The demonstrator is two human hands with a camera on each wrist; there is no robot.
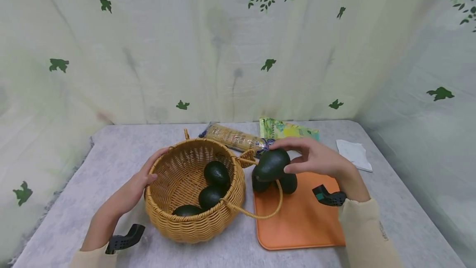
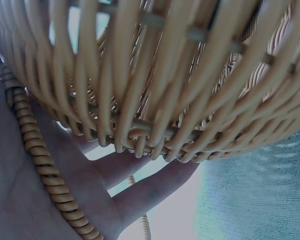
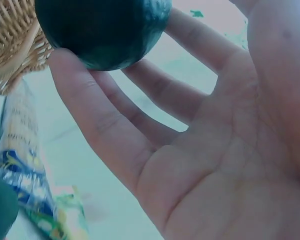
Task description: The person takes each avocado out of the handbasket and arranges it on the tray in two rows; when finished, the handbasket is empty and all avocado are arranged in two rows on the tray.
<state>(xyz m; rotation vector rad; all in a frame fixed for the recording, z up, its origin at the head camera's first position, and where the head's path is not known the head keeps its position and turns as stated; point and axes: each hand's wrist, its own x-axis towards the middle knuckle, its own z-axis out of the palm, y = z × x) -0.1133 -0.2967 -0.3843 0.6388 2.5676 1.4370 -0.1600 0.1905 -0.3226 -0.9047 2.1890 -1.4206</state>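
A round wicker basket (image 1: 189, 233) stands tilted in the head view, its opening showing three dark green avocados (image 1: 217, 173) inside. My left hand (image 1: 128, 191) holds its left rim, thumb over the edge and fingers along the outside weave (image 2: 155, 115). A coiled handle (image 2: 50, 170) crosses the palm in the left wrist view. Between thumb and fingertips, my right hand (image 1: 316, 158) pinches another avocado (image 1: 273, 164), seen also in the right wrist view (image 3: 102, 30). It hangs above the left part of an orange tray (image 1: 301, 226), partly covering two avocados (image 1: 289, 184) there.
Behind the basket lie a long clear packet of biscuit-like food (image 1: 232, 136) and a green-yellow packet (image 1: 288, 129). A white folded tissue (image 1: 353, 154) lies at the right. Another basket handle (image 1: 267, 214) loops over the tray's left edge.
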